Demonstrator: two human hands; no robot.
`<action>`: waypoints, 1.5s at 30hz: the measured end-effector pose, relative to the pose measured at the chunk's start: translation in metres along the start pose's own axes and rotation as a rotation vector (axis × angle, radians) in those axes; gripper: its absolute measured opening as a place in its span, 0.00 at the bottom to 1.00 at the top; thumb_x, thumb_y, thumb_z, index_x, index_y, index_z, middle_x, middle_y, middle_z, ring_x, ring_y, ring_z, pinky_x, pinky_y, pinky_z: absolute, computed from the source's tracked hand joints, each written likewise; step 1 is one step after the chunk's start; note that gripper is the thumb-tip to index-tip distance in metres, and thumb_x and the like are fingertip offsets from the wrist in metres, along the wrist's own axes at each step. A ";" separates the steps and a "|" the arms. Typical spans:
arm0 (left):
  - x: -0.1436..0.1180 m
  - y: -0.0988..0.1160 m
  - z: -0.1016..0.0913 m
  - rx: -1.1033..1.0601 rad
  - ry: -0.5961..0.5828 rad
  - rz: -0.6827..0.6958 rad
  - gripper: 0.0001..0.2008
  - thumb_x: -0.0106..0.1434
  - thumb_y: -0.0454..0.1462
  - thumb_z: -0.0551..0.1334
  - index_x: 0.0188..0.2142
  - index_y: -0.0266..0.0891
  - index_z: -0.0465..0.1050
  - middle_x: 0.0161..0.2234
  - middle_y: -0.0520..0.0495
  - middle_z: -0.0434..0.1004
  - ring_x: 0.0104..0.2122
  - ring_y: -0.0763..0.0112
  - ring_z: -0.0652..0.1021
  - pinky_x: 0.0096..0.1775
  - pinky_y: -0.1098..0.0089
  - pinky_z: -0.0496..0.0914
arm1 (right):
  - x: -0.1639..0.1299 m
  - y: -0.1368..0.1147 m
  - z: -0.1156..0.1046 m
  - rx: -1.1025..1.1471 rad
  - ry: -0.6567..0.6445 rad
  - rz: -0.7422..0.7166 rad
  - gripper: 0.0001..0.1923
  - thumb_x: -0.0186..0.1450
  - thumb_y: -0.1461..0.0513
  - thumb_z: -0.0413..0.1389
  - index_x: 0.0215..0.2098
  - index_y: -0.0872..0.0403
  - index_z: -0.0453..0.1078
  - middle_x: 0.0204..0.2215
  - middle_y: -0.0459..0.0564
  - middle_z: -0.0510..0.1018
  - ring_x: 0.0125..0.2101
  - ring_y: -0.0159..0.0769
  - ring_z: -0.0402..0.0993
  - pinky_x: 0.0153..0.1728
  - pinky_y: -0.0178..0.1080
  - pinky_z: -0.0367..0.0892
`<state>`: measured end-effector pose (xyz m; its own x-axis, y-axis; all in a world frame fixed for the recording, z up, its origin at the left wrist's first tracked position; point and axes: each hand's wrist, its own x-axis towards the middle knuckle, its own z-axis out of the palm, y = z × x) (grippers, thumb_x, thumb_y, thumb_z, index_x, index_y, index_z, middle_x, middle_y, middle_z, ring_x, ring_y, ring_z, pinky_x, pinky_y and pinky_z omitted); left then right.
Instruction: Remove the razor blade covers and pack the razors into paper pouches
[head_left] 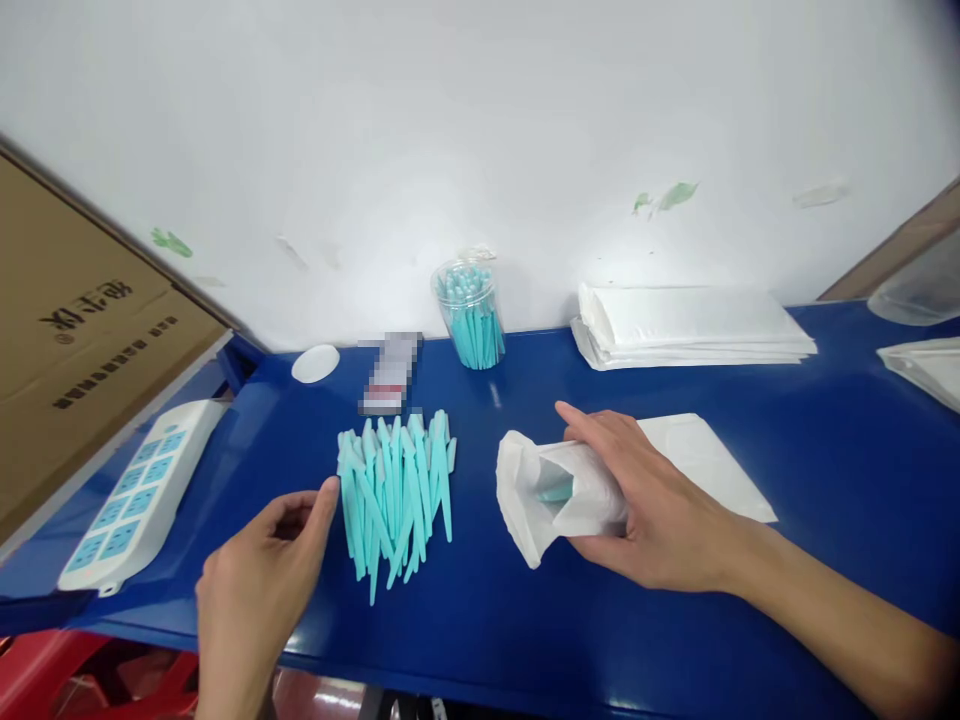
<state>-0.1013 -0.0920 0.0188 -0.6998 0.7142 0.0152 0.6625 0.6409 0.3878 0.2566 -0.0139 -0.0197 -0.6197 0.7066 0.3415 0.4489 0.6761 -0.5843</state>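
My right hand is wrapped around a white paper bag. The bag's mouth gapes toward the left, and a bit of turquoise shows inside it. Left of the bag lies a loose pile of turquoise eyebrow razors, their paler capped ends pointing to the back. My left hand is beside the pile's left edge, thumb apart from the curled fingers, and nothing shows in it. Under and behind my right hand, a flat white paper bag rests on the blue table.
A clear plastic cup full of turquoise razors stands by the wall. A round white lid and a blurred packet lie left of it. Folded white bags are stacked back right. A power strip and cardboard box are left.
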 end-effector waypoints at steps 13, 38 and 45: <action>0.007 0.006 0.013 -0.120 -0.120 0.062 0.30 0.54 0.65 0.63 0.34 0.43 0.81 0.27 0.50 0.80 0.33 0.58 0.79 0.36 0.66 0.67 | 0.003 0.004 -0.004 -0.003 0.042 -0.033 0.54 0.65 0.62 0.62 0.79 0.45 0.34 0.52 0.57 0.74 0.52 0.55 0.71 0.55 0.65 0.68; -0.082 0.095 0.045 -0.614 0.040 0.750 0.32 0.66 0.52 0.69 0.67 0.50 0.71 0.52 0.41 0.72 0.49 0.58 0.76 0.47 0.60 0.75 | 0.000 0.002 -0.005 0.062 0.136 -0.050 0.60 0.60 0.62 0.64 0.80 0.44 0.34 0.54 0.56 0.72 0.51 0.54 0.73 0.50 0.57 0.74; -0.004 0.002 0.010 -0.043 0.098 0.099 0.23 0.61 0.61 0.65 0.37 0.47 0.82 0.33 0.48 0.83 0.35 0.55 0.81 0.40 0.61 0.68 | 0.000 0.003 -0.003 0.039 0.046 -0.023 0.58 0.62 0.63 0.63 0.79 0.44 0.32 0.54 0.56 0.72 0.52 0.54 0.71 0.52 0.58 0.72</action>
<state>-0.0946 -0.0907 0.0101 -0.6560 0.7410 0.1439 0.7186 0.5548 0.4192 0.2597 -0.0115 -0.0194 -0.5988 0.7005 0.3882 0.4093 0.6843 -0.6035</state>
